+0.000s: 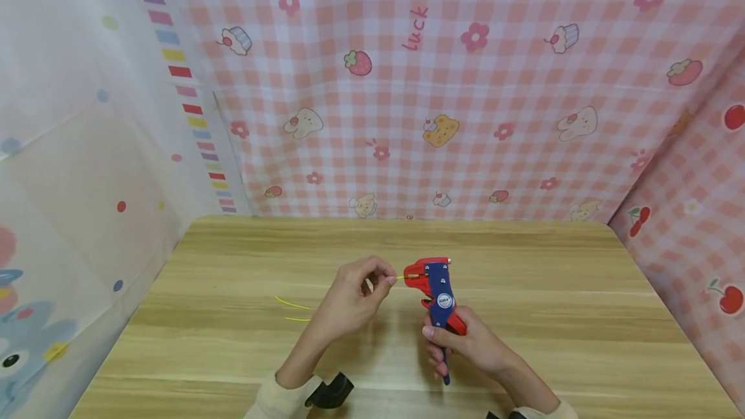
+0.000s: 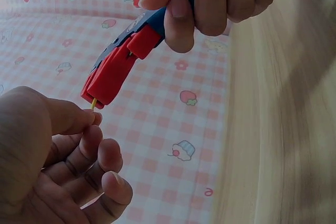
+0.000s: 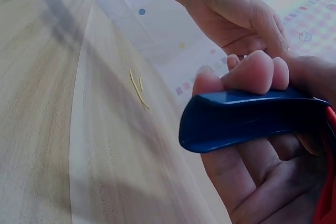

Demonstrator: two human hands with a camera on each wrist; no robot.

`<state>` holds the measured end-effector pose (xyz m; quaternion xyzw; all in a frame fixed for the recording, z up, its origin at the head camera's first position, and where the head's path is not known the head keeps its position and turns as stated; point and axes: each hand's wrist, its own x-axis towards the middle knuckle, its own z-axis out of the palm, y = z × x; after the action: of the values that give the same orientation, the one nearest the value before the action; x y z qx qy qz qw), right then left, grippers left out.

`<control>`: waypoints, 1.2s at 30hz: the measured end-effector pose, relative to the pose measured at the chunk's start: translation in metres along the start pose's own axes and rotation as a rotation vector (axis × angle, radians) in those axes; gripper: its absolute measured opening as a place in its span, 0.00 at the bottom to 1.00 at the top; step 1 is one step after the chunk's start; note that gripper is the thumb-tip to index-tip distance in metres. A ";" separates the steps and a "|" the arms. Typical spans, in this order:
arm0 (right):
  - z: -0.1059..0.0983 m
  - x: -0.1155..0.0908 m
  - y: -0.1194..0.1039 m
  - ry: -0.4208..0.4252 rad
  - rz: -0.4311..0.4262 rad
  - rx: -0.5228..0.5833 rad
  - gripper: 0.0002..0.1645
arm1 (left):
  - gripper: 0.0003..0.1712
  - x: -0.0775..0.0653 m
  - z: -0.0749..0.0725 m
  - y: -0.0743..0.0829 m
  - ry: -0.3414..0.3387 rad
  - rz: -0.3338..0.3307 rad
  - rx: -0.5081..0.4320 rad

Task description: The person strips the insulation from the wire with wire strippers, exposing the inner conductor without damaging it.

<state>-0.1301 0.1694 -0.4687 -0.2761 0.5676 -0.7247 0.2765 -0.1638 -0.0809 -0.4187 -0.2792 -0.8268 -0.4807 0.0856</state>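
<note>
My right hand (image 1: 474, 344) grips the handles of a blue and red wire stripper (image 1: 442, 286), held above the table with its red nose turned left. Between thumb and index fingertip, my left hand (image 1: 349, 293) pinches a short yellow wire (image 1: 399, 277). That wire runs into the tip of the red nose, as the left wrist view also shows; the rest of it is hidden by the fingers. The other left fingers curl loosely below the pinch. In the right wrist view, fingers wrap the blue handle (image 3: 252, 124). Two yellow wire pieces (image 1: 293, 304) lie on the table behind the left forearm.
The wood-grain table (image 1: 559, 302) spreads under both hands. A pink checked cloth (image 1: 407, 96) hangs along its back edge, with a white patterned cloth (image 1: 87, 167) on the left and another checked cloth (image 1: 692, 225) on the right. A black wrist device (image 1: 330, 392) sits at the left cuff.
</note>
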 end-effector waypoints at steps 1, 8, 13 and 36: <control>0.000 0.000 0.000 0.005 0.004 -0.004 0.06 | 0.03 0.000 0.000 0.000 -0.002 0.003 -0.003; 0.001 0.001 0.000 0.034 0.049 -0.029 0.16 | 0.03 0.000 -0.003 -0.001 -0.031 0.005 -0.013; 0.004 0.001 0.000 0.049 0.055 -0.049 0.09 | 0.02 0.001 -0.002 -0.002 -0.032 0.017 0.006; 0.008 0.005 0.004 0.124 0.104 -0.018 0.11 | 0.03 0.000 0.002 -0.007 0.008 -0.023 0.026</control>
<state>-0.1278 0.1593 -0.4703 -0.2032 0.6036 -0.7200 0.2754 -0.1674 -0.0816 -0.4247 -0.2665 -0.8358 -0.4720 0.0871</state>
